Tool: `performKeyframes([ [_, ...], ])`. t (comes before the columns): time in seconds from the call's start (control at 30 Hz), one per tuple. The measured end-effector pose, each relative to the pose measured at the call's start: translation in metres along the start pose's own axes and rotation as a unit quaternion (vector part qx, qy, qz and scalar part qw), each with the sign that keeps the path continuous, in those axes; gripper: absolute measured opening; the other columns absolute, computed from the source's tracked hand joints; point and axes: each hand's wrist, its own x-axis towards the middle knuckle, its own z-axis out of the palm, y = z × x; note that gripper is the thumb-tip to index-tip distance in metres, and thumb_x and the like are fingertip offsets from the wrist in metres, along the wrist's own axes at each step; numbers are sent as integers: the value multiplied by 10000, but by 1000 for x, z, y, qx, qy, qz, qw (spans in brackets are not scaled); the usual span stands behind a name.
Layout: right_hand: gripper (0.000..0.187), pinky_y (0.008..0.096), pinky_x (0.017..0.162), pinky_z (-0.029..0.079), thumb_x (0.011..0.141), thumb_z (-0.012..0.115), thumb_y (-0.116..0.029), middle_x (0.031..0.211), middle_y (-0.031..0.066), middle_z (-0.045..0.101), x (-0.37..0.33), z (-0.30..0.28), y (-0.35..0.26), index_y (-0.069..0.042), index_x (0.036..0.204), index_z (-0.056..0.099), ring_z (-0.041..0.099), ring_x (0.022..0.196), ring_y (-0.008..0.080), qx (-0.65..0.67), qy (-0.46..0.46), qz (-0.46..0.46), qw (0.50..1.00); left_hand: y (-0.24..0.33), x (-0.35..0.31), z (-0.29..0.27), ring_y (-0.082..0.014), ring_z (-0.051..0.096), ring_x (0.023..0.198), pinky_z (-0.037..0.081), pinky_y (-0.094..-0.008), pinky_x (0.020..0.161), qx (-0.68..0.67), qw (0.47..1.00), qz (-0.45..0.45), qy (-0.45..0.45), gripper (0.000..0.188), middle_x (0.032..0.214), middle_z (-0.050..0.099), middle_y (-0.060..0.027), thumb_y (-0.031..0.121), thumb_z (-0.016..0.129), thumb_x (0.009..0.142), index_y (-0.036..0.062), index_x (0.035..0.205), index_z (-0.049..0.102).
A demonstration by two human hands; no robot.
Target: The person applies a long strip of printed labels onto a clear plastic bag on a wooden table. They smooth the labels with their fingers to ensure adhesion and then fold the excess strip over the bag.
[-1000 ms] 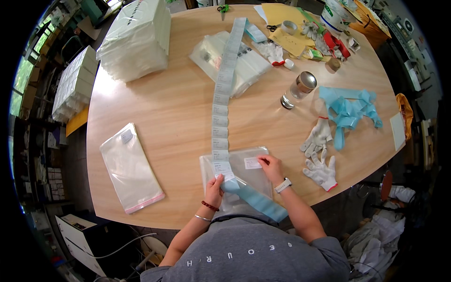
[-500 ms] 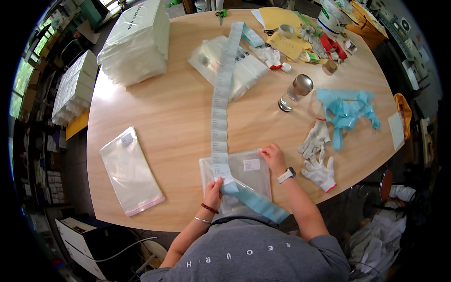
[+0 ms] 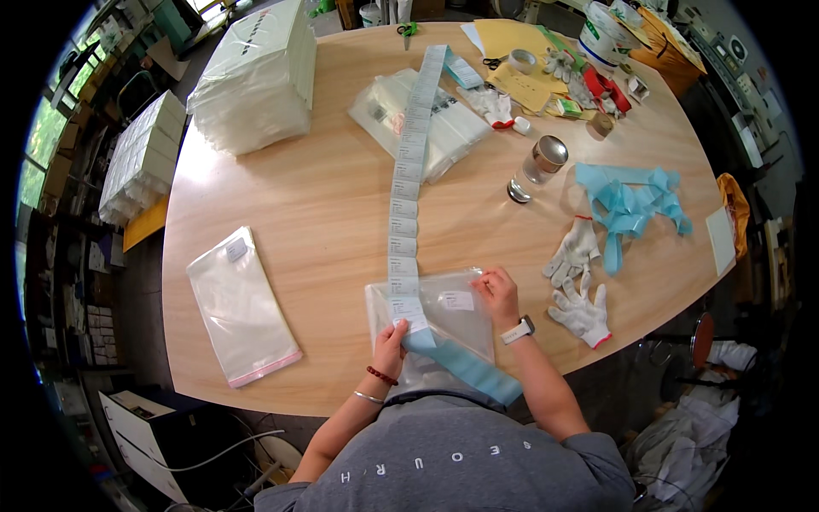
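Observation:
My left hand (image 3: 391,346) pinches a long strip of labels (image 3: 403,230) with white printed faces and pale blue backing. The strip runs away from me up the table, and its bare blue end (image 3: 473,373) trails toward my right forearm. Beneath it lies a clear plastic bag (image 3: 469,328) with a white label (image 3: 457,300) near its upper right corner. At that corner my right hand (image 3: 499,294) has its fingers closed on the bag's edge. Left of me rests a stack of clear bags (image 3: 243,307) with a pink lower edge and a label on top.
White gloves (image 3: 580,311) and crumpled blue backing tape (image 3: 631,200) lie to the right. A lidded glass (image 3: 537,169) stands beyond them. Packed bags (image 3: 418,119) lie under the strip's far part. A tall bag stack (image 3: 256,81) fills the far left, and yellow envelopes (image 3: 516,81) the far right.
The view has shifted slightly. The bag's upper right corner and its label look a little bent by my right hand's fingers. My left hand keeps its hold on the strip.

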Motion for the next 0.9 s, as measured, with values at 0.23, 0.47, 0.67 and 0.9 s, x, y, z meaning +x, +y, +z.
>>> performKeyframes([
  [0.23, 273, 248, 640, 443, 879, 485, -196, 721, 23, 553, -37, 19, -17, -14, 676, 501, 530, 697, 99, 360, -308, 273, 837, 23, -16, 23, -142, 573, 845, 468, -284, 745, -69, 990, 21, -122, 250, 939, 600, -63, 203, 515, 863, 8, 1016, 541],
  [0.47, 112, 224, 602, 428, 800, 570, -35, 677, 15, 501, -57, 33, -35, -38, 871, 485, 499, 628, 101, 381, -182, 236, 875, -7, 1, 15, -134, 556, 872, 436, -255, 763, 133, 984, 68, -92, 250, 959, 593, -53, 206, 488, 876, 4, 1009, 550],
  [0.67, 291, 298, 604, 452, 733, 602, -38, 707, 127, 550, -49, 21, -52, -79, 1020, 574, 569, 659, 208, 134, -207, -14, 969, 6, 8, 13, -86, 542, 829, 427, -227, 722, 43, 994, -40, -95, 236, 922, 599, -28, 223, 515, 863, 29, 983, 574],
  [0.9, 189, 337, 785, 424, 692, 621, -32, 1020, 135, 545, -49, -1, -71, -80, 872, 648, 521, 919, 280, 63, -143, -132, 979, -6, 13, 13, -79, 561, 769, 445, -216, 669, -14, 1000, 23, -12, 206, 873, 601, -5, 224, 520, 863, 49, 957, 576],
])
